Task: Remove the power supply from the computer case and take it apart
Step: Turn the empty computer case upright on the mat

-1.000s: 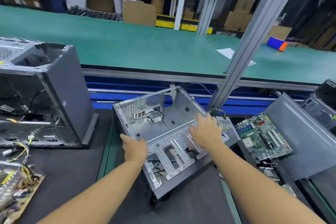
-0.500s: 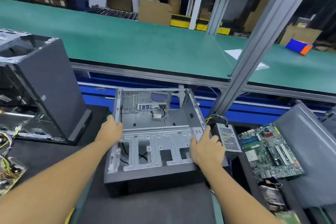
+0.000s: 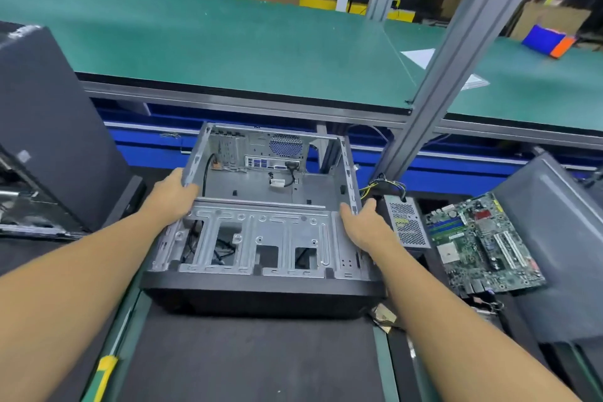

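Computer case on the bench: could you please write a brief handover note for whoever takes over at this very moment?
Hands: the left hand grips the left wall of the computer case; the right hand grips its right wall.
Things: the case lies open side up. The power supply lies outside it, just to its right, wires at its far end. The motherboard lies further right.
Done: the power supply appears to be out of the case.
Left: set the case aside and open the power supply, which looks closed. A yellow-handled screwdriver lies near left.
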{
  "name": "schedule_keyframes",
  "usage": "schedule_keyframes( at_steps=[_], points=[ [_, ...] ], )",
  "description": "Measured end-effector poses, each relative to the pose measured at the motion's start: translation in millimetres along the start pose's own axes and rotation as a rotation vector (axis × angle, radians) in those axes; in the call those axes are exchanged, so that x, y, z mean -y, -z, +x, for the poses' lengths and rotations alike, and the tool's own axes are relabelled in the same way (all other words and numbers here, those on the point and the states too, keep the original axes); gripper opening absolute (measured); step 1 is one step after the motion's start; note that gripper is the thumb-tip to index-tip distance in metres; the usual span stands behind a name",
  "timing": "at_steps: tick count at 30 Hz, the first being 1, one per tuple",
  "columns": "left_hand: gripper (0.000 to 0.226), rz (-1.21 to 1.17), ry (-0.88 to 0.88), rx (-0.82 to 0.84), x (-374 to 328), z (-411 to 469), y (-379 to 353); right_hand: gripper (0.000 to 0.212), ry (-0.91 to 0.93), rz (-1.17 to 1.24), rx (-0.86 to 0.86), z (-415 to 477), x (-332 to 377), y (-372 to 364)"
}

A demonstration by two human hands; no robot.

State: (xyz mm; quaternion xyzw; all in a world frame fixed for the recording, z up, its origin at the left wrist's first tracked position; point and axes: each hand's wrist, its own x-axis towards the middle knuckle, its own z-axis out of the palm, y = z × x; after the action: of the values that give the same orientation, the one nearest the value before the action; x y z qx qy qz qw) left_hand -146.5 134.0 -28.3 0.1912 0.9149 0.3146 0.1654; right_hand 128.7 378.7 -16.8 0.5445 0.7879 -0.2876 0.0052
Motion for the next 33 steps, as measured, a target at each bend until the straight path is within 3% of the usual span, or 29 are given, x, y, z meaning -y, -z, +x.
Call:
schedule_keyframes(
  at_steps=[3, 7, 12, 18, 24, 29, 33],
  points=[
    [0.017, 0.007, 0.097, 0.021, -6, 3, -2, 0.052, -0.024, 0.324, 0.028, 12, 4, -7],
    [0.03, -0.075, 0.343, 0.086, -16, 12, -6, 0.043, -0.047, 0.359, 0.046, 13, 6, -6],
    [0.03, -0.119, 0.358, 0.093, -7, 4, -3, 0.04, -0.216, 0.358, 0.166, 15, 15, 4],
    [0.029, -0.202, 0.421, 0.07, 16, -14, 25, 0.029, -0.103, 0.385, 0.048, -12, 25, -10],
    [0.022, -0.364, 0.254, -0.128, 4, -28, 57, 0.011, 0.087, 0.486, -0.088, -20, 51, 14],
    [0.012, -0.352, 0.077, -0.208, -8, -41, 64, 0.006, 0.131, 0.606, -0.156, -36, 32, 6],
    [0.011, -0.387, 0.04, -0.207, 3, -54, 51, 0.016, 0.187, 0.642, -0.208, -43, 22, 5]
  ],
)
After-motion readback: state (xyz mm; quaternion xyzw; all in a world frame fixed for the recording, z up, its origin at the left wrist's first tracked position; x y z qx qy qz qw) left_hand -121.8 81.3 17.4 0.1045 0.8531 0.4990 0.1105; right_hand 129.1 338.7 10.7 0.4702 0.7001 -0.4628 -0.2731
